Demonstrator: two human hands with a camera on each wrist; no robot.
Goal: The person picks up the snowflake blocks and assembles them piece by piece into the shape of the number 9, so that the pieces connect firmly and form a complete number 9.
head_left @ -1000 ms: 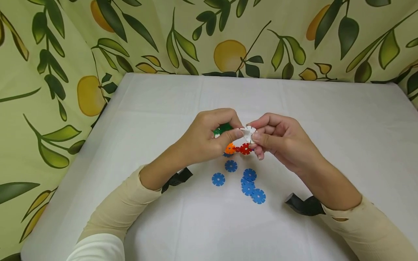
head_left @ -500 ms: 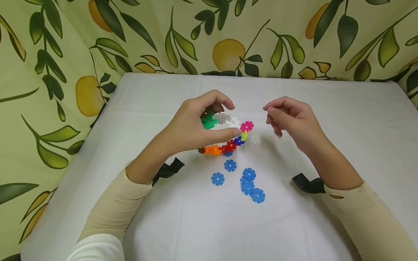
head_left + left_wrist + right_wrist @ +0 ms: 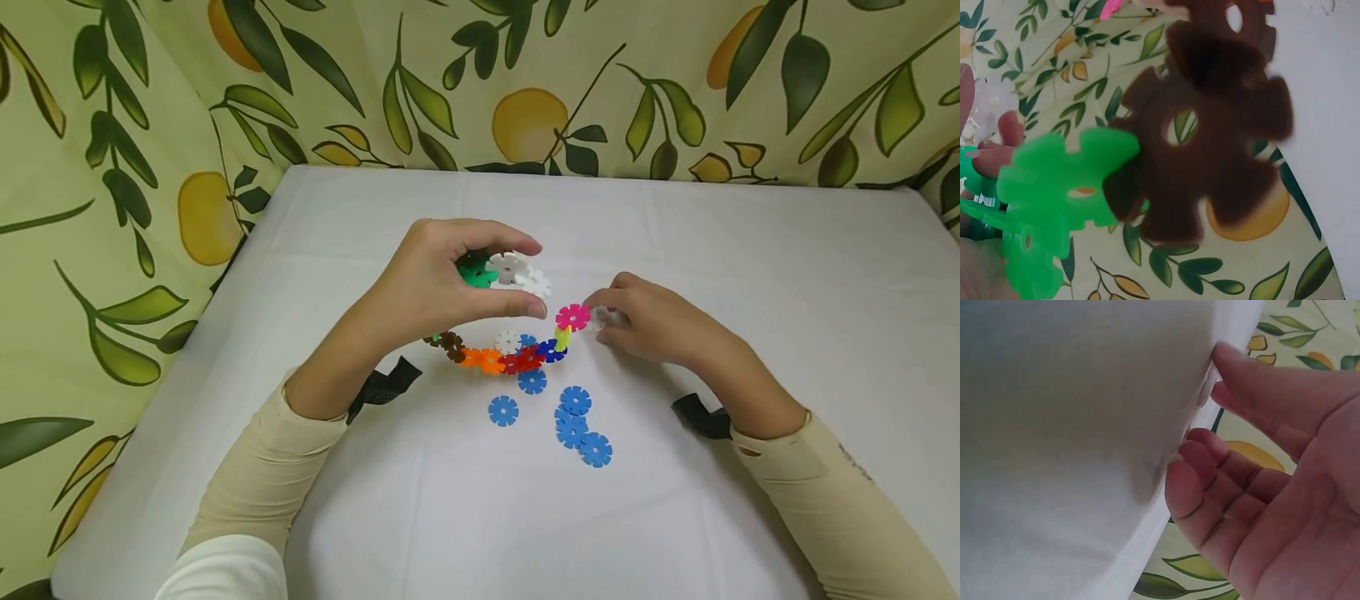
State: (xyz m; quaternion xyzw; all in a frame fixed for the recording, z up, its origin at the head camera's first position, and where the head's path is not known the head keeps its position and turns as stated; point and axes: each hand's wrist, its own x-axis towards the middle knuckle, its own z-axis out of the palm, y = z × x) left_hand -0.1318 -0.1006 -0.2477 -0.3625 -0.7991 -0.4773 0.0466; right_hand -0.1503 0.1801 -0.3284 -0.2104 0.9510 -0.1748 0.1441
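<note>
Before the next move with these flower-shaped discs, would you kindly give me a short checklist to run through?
1. Left hand holding the chain: ok; green discs sit within its fingers.
2. Right hand at the white disc: ok; its fingers reach it.
3. Firm pinch on that disc: cannot tell.
4. Pink disc linked to yellow disc: ok, it appears so.
5. Chain's ends joined: not ok; a gap shows between pink and white.
6. Blue discs on the table clear of both hands: ok.
</note>
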